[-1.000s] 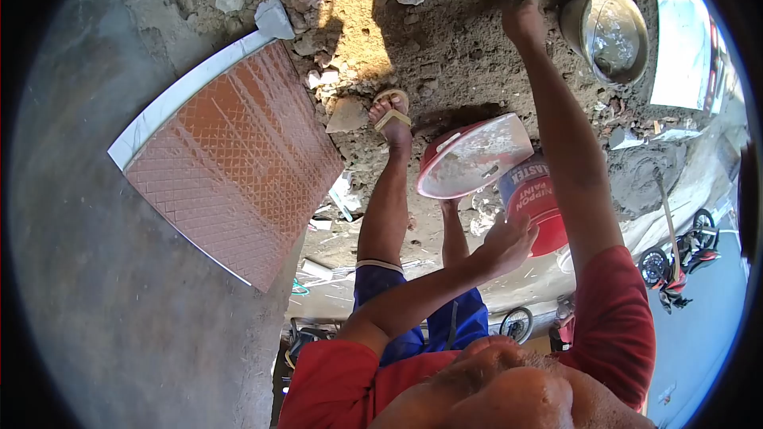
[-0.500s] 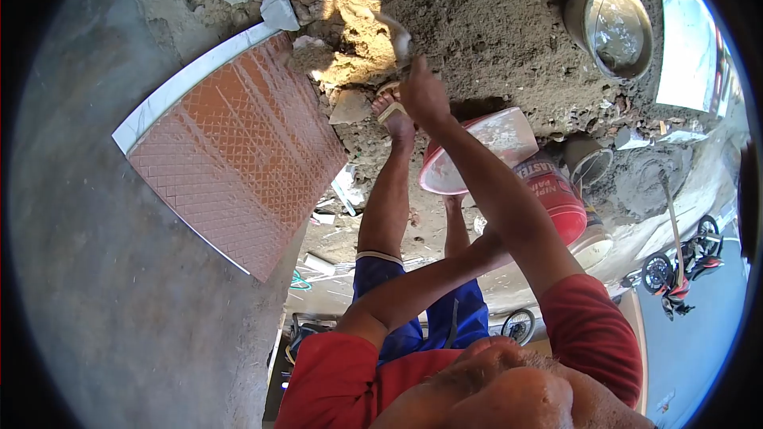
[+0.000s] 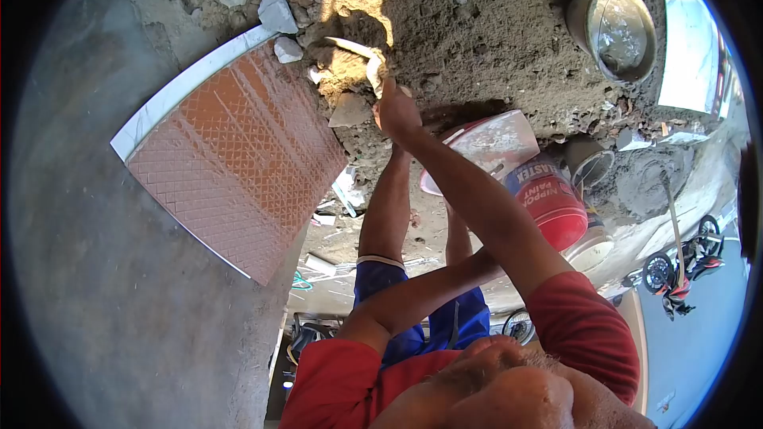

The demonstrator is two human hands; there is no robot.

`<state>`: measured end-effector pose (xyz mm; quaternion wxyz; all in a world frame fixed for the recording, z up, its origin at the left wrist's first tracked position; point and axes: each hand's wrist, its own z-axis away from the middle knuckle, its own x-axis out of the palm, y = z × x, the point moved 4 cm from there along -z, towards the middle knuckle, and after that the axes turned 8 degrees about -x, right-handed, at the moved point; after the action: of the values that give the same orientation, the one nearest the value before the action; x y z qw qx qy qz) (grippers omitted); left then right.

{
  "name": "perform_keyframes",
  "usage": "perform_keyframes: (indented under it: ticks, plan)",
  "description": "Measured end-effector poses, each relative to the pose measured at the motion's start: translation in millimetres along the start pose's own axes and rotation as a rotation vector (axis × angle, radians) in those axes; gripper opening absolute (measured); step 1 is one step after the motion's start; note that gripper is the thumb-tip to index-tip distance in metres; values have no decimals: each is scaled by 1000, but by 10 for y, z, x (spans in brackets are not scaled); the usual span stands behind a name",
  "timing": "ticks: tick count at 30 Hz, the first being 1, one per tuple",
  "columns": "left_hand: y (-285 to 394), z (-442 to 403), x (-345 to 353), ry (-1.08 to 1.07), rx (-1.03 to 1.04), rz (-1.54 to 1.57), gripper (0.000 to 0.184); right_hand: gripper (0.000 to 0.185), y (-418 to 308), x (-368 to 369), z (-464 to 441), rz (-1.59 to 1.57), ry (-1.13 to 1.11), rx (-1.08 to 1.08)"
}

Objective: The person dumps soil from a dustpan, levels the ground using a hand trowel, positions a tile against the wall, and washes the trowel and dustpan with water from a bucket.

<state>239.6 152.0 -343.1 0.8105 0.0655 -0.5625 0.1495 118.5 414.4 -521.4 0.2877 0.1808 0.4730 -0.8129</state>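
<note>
My right hand (image 3: 399,115) is closed round the handle of a trowel (image 3: 373,67), whose pale, dirt-covered end points up and left over sunlit soil. The hand covers the area of my left foot. Below that wrist, a stained pink-red basin (image 3: 505,143) leans tilted, partly hidden by my right forearm. Against the basin lies a red and blue paint bucket (image 3: 548,202). My left forearm (image 3: 433,282) reaches toward this bucket, but my left hand is hidden behind my right arm. A tile panel (image 3: 238,159) with ridged brown backing and a white edge is at the left.
A metal bucket (image 3: 620,36) stands on rough soil (image 3: 493,32) at the upper right, with a smaller bucket (image 3: 588,160) below it. White rubble (image 3: 276,13) borders the tile's top corner. Grey mortar (image 3: 648,183) with a long handle and a motorbike (image 3: 683,266) are at the right.
My right hand and the trowel have swung from beside the metal bucket leftward and down to the soil near my foot. My left hand, earlier visible by the paint bucket, is now covered by my right arm.
</note>
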Motion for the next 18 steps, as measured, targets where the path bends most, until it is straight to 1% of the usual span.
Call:
perform_keyframes:
  ticks: [1, 2, 3, 4, 5, 6, 7, 8, 9, 10, 11, 12, 13, 14, 17, 18]
  plan:
    - [-103, 7, -82, -4, 20, 77, 38, 24, -20, -97, -103, 3, 14, -1]
    - [-167, -4, -148, 7, 31, 87, 38, 26, -69, -300, -190, -70, 113, -6]
    - [-8, -20, -107, 211, 41, -47, 35, 27, -116, -527, -267, -140, 204, -12]
    - [151, -22, -60, 415, 21, -180, 34, 26, 47, -831, -500, -213, 230, 49]
    - [784, -96, 338, 379, -69, -1091, 30, 28, 107, -1346, -696, -250, 275, 140]
    - [899, -95, 436, 303, -92, -1626, 27, 33, 414, -1720, -937, -266, 370, 138]
    - [1009, -86, 535, 221, -37, -2152, 25, 37, 843, -2093, -1264, -163, 528, 180]
    - [1068, -128, 542, 124, -199, -2154, 31, 36, 1155, -2596, -1523, 48, 679, 259]
    - [1136, -142, 594, 77, -283, -2147, 35, 36, 1454, -2924, -1712, 151, 714, 329]
    - [1205, -155, 645, 31, -367, -2136, 40, 36, 1746, -3106, -1850, 203, 645, 367]
    - [1260, -165, 669, 6, -425, -2092, 41, 36, 1891, -3201, -1961, 239, 569, 383]
    - [1286, -184, 671, -24, -478, -2049, 42, 36, 1886, -3229, -2041, 266, 515, 366]
    - [1252, -187, 619, -40, -471, -2050, 42, 36, 1743, -3208, -2084, 289, 491, 324]
    - [1194, -165, 555, 26, -371, -2071, 44, 36, 1566, -3154, -2088, 300, 472, 276]
    - [1282, -201, 659, 42, -359, -2039, 45, 36, 951, -2821, -1964, 227, 442, 147]
    - [1313, -235, 662, 56, -336, -2042, 44, 36, 772, -2679, -1867, 183, 421, 137]
